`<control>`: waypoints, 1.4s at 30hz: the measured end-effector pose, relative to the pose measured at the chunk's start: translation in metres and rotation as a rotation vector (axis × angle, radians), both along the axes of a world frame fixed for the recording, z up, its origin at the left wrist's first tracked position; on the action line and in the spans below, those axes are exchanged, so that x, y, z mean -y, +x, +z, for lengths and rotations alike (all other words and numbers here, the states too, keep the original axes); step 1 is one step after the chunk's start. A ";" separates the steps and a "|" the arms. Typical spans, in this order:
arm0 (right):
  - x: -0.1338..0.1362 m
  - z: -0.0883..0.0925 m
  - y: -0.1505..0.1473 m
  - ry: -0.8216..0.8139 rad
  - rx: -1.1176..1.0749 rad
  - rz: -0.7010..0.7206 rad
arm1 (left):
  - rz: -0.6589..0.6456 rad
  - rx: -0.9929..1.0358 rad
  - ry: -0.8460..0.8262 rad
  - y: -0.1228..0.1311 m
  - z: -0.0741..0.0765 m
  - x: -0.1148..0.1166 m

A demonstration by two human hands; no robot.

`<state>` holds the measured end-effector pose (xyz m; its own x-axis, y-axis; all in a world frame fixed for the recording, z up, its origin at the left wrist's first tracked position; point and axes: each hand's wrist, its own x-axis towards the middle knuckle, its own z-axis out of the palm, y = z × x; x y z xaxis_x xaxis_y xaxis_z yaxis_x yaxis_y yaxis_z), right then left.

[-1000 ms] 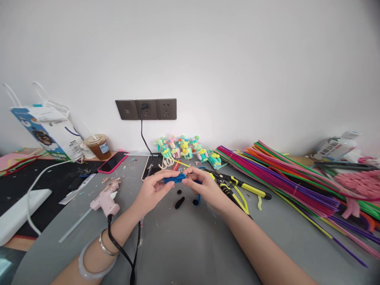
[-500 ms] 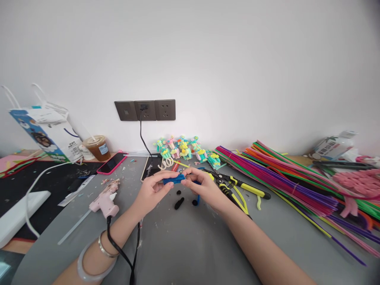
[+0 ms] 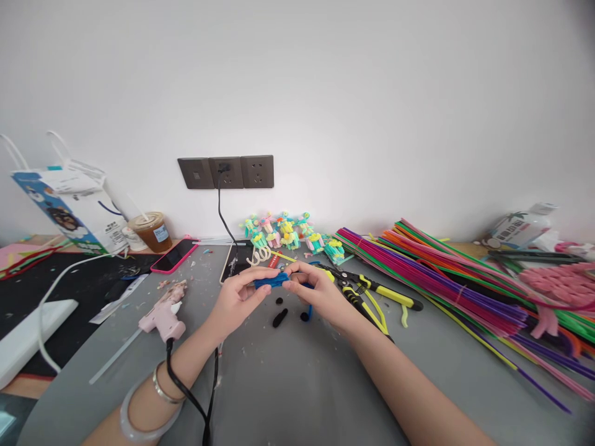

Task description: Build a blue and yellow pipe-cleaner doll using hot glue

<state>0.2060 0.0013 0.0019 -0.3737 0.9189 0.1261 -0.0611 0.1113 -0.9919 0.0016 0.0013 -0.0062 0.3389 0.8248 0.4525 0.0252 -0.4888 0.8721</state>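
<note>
My left hand (image 3: 237, 298) and my right hand (image 3: 316, 291) meet above the grey table (image 3: 297, 384), both pinching a small blue pipe-cleaner piece (image 3: 271, 282) between thumbs and fingertips. The left hand holds its left end, the right hand its right end. Just below the hands lie short black pieces (image 3: 279, 318) on the table. A blue bit curls down under the right hand.
A pink glue gun (image 3: 163, 314) with a black cord lies left of my hands. Yellow-handled pliers (image 3: 372, 290) lie to the right, beside a big spread of coloured pipe cleaners (image 3: 455, 285). Small finished figures (image 3: 290, 231), a phone (image 3: 175, 254), a drink cup (image 3: 149, 230) and a paper bag (image 3: 74, 207) stand near the wall.
None of the things on the table moved. My hands keep the same pinch on the blue piece, with only a slight shift of view.
</note>
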 end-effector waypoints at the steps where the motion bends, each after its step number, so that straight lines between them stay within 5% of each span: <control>1: 0.000 0.000 0.000 0.000 -0.003 0.000 | 0.000 -0.003 -0.003 0.000 0.000 0.000; 42: 0.000 -0.004 0.000 -0.017 -0.006 0.003 | 0.020 -0.019 -0.046 0.000 0.000 0.001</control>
